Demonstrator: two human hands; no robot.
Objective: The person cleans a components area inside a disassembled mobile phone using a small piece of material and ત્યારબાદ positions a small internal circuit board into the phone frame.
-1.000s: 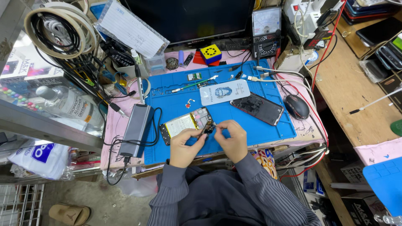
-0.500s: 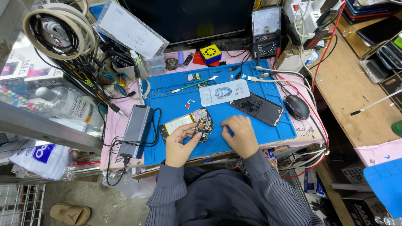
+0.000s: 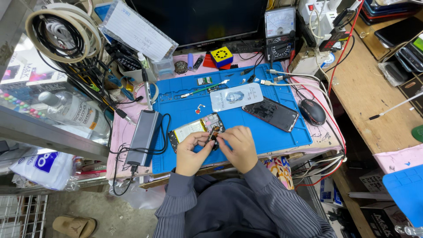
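Here, what I saw at that moment, looking down from the head camera:

Left hand (image 3: 190, 152): its grip was closed on the near edge of the opened phone (image 3: 194, 131), low in the middle of the frame.
Right hand (image 3: 237, 143): its fingertips were pinched shut on a small dark part (image 3: 214, 134) at the phone's right end; I could not tell what the part was.
Opened phone: it lay tilted on the blue mat (image 3: 273, 132), on the table, touching both hands.
Right of the hands: a dark intact phone (image 3: 270, 113) lay on the mat, with a black mouse (image 3: 312, 112) just beyond it.
Left of the hands: a grey power bank (image 3: 142, 137) lay at the mat's left edge.
Above the hands: a pale card (image 3: 236, 97) rested on the mat.
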